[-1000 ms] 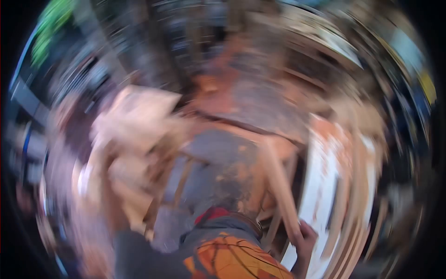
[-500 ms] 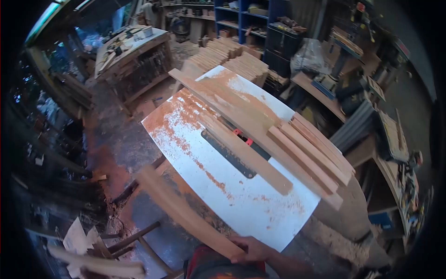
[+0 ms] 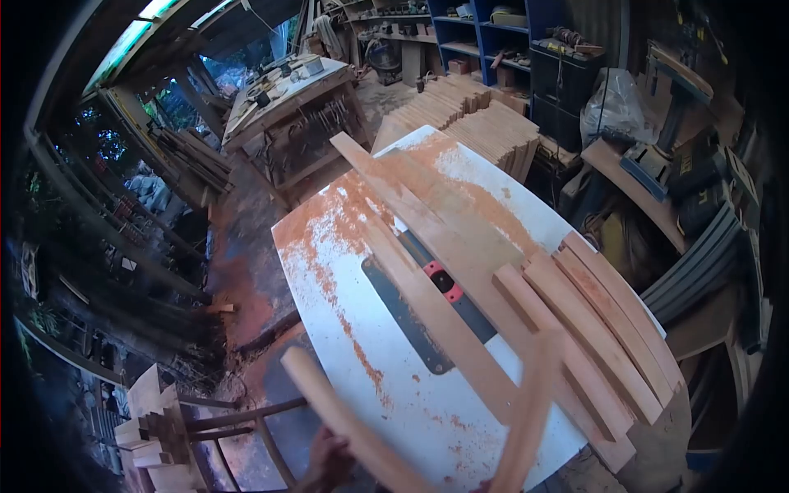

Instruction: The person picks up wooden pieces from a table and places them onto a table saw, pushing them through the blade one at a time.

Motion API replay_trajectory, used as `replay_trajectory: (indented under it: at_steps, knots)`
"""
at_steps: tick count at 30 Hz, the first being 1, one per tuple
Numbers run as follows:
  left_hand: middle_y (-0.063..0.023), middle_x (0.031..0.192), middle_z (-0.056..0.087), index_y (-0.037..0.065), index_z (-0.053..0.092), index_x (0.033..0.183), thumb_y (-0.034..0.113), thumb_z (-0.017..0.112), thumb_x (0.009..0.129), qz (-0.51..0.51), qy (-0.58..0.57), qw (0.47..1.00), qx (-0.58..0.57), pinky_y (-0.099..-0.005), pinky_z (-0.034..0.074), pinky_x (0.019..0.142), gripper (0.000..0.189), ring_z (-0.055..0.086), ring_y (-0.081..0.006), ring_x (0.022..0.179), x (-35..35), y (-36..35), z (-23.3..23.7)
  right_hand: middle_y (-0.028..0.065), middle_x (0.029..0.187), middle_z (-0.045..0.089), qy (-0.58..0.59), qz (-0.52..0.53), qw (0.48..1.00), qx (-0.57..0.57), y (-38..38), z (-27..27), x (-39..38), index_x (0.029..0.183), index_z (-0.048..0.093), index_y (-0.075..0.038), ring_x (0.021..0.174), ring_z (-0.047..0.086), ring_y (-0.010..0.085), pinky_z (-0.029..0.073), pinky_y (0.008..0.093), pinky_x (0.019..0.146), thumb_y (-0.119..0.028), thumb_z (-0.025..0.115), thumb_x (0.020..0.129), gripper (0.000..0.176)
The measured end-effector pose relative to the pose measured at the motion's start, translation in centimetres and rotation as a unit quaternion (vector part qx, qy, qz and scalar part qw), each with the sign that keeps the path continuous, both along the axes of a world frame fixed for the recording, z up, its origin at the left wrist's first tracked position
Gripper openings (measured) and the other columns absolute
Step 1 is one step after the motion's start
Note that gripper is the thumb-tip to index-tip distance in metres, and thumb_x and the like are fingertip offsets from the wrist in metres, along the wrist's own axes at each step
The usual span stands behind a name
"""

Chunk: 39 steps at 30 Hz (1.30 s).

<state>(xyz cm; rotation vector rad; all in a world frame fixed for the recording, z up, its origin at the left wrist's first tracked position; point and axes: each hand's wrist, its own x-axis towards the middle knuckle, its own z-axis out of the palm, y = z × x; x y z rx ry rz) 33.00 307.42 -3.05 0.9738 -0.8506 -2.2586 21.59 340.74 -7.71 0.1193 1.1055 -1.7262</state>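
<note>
At the bottom edge, my left hand (image 3: 329, 456) is blurred and closed on a wooden piece (image 3: 349, 423) that slants over the near left edge of the white table (image 3: 329, 287). Only a sliver of my right hand (image 3: 483, 486) shows, at the foot of a second wooden piece (image 3: 532, 403), raised and blurred over the table's near right part. A long board (image 3: 411, 214) lies across the table beside a red-rimmed opening (image 3: 444, 282). Nearer to me is a narrower strip (image 3: 436, 312). Several wooden pieces (image 3: 592, 329) lie side by side at the right.
Stacked boards (image 3: 460, 115) stand behind the table. A workbench (image 3: 288, 99) with tools is at the back left. Offcuts and a wooden frame (image 3: 238, 427) sit at the lower left. Shelves, black boxes (image 3: 567, 86) and clamps crowd the right. Sawdust covers parts of the tabletop.
The piece in my right hand has swung from the left of the table to over its near right part. The other piece has come in from the lower left. The view has shifted.
</note>
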Motion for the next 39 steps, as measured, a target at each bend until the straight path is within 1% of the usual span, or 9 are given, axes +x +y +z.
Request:
replay_trajectory:
  at_steps: [5, 7, 14, 16, 17, 20, 23, 29, 39]
  knots:
    - [-0.0132, 0.120, 0.057, 0.001, 0.041, 0.134, 0.006, 0.066, 0.089, -0.130, -0.004, 0.990, -0.054, -0.0400, 0.058, 0.085, 0.052, 0.061, -0.0234, 0.107, -9.2, 2.4, 0.5, 0.0083, 0.093, 0.066, 0.172, -0.222, 0.952, 0.122, -0.8, 6.8, -1.1, 0.126, 0.057, 0.003, 0.058, 0.055, 0.0106, 0.047, 0.0279, 0.048, -0.024, 0.081, 0.083, 0.057]
    - [-0.0144, 0.121, 0.056, 0.000, 0.037, 0.136, 0.010, 0.067, 0.092, -0.212, -0.005, 0.973, -0.088, -0.0415, 0.061, 0.082, 0.054, 0.062, -0.0239, 0.109, -12.9, 3.8, 2.8, 0.0155, 0.110, 0.063, 0.217, -0.270, 0.934, 0.085, 0.2, 8.4, -1.7, 0.134, 0.042, 0.001, 0.087, 0.068, 0.0245, 0.058, 0.0361, 0.074, -0.024, 0.078, 0.087, 0.064]
    - [-0.0174, 0.108, 0.064, -0.005, 0.046, 0.129, 0.025, 0.072, 0.091, -0.413, -0.037, 0.901, -0.125, -0.0377, 0.060, 0.077, 0.055, 0.071, -0.0300, 0.088, -19.4, 8.0, 0.7, 0.0132, 0.092, 0.063, 0.278, -0.435, 0.824, 0.234, 1.1, 10.6, -3.7, 0.121, 0.046, -0.001, 0.068, 0.066, 0.0216, 0.056, 0.0332, 0.056, -0.015, 0.070, 0.090, 0.042]
    - [-0.0195, 0.100, 0.066, -0.008, 0.053, 0.122, 0.034, 0.074, 0.089, -0.451, -0.104, 0.752, -0.469, -0.0394, 0.058, 0.072, 0.058, 0.071, -0.0359, 0.081, -20.2, 7.3, -0.4, 0.0122, 0.090, 0.062, 0.281, -0.460, 0.804, 0.249, 2.0, 9.5, -4.2, 0.121, 0.046, -0.001, 0.068, 0.066, 0.0211, 0.056, 0.0333, 0.056, -0.014, 0.069, 0.091, 0.040]
    - [-0.0277, 0.124, 0.057, -0.006, 0.059, 0.120, 0.039, 0.073, 0.087, -0.486, -0.100, 0.741, -0.453, -0.0421, 0.057, 0.080, 0.058, 0.067, -0.0416, 0.098, -20.1, 6.2, 1.6, 0.0119, 0.090, 0.062, 0.285, -0.475, 0.792, 0.255, 2.4, 8.5, -4.7, 0.120, 0.047, -0.002, 0.068, 0.066, 0.0213, 0.056, 0.0333, 0.056, -0.014, 0.069, 0.090, 0.039]
    - [-0.0309, 0.136, 0.049, -0.006, 0.058, 0.124, 0.040, 0.074, 0.085, -0.283, -0.053, 0.696, -0.658, -0.0468, 0.049, 0.098, 0.062, 0.053, -0.0463, 0.123, -20.0, 6.3, 0.6, 0.0116, 0.089, 0.063, 0.290, -0.504, 0.767, 0.273, 1.3, 8.7, -6.2, 0.118, 0.047, -0.002, 0.068, 0.067, 0.0219, 0.057, 0.0338, 0.057, -0.014, 0.069, 0.091, 0.037]
    - [-0.0378, 0.144, 0.036, -0.008, 0.046, 0.137, 0.040, 0.074, 0.084, -0.321, -0.043, 0.604, -0.729, -0.0563, 0.033, 0.111, 0.077, 0.030, -0.0525, 0.139, -20.1, 7.9, -2.1, 0.0125, 0.089, 0.063, 0.287, -0.521, 0.751, 0.287, 0.9, 6.8, -7.0, 0.119, 0.045, -0.003, 0.068, 0.068, 0.0226, 0.058, 0.0342, 0.058, -0.014, 0.069, 0.091, 0.038]
    - [-0.0482, 0.149, 0.014, -0.021, 0.026, 0.143, 0.057, 0.062, 0.089, -0.317, -0.159, 0.591, -0.724, -0.0657, 0.012, 0.116, 0.102, 0.012, -0.0575, 0.144, -19.7, 10.9, -0.7, 0.0148, 0.096, 0.063, 0.352, -0.497, 0.738, 0.290, 1.3, 1.0, -8.9, 0.118, 0.044, 0.000, 0.067, 0.066, 0.0205, 0.056, 0.0327, 0.057, -0.008, 0.070, 0.090, 0.039]
    - [-0.0394, 0.159, -0.002, -0.018, 0.010, 0.151, 0.065, 0.056, 0.089, -0.334, -0.284, 0.584, -0.684, -0.0637, -0.004, 0.118, 0.113, -0.007, -0.0511, 0.149, -21.1, 13.3, -0.9, 0.0031, 0.082, 0.058, 0.419, -0.341, 0.793, 0.283, 3.4, 5.3, -0.4, 0.112, 0.053, 0.001, 0.067, 0.055, 0.0083, 0.045, 0.0239, 0.057, -0.014, 0.068, 0.094, 0.028]
